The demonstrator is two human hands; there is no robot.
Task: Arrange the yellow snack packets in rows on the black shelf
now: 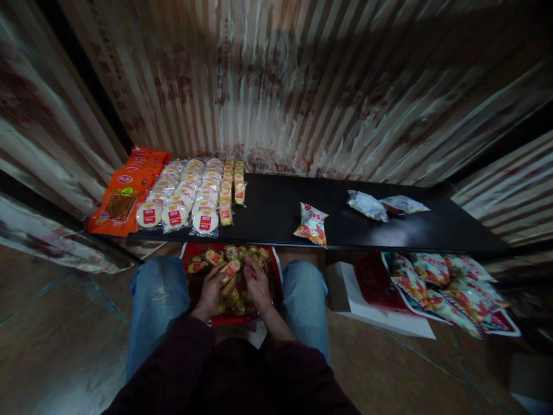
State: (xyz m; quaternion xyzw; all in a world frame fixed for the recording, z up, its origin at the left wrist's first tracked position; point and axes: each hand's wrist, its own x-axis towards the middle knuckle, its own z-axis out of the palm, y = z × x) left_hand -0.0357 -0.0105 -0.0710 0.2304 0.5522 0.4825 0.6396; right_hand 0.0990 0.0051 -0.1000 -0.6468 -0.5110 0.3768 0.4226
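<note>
A red basket [275, 266] full of small yellow snack packets [242, 253] sits between my knees, under the edge of a black shelf [276, 210]. Both hands are down in it. My left hand [211, 288] is closed round a few yellow packets [231, 270] with red labels. My right hand [258, 282] rests curled on the packets beside it; what its fingers hold is hidden. On the shelf's left part lie rows of round white cakes [185, 193], a column of the same yellow packets [228, 193] and orange bags [129, 190].
A red-and-white snack bag [311, 223] lies mid-shelf, two pale bags [380, 204] further right. On the floor at right, a second red basket [375, 282] and many red-and-white bags [449, 285] rest on white card. A striped wall stands behind the shelf.
</note>
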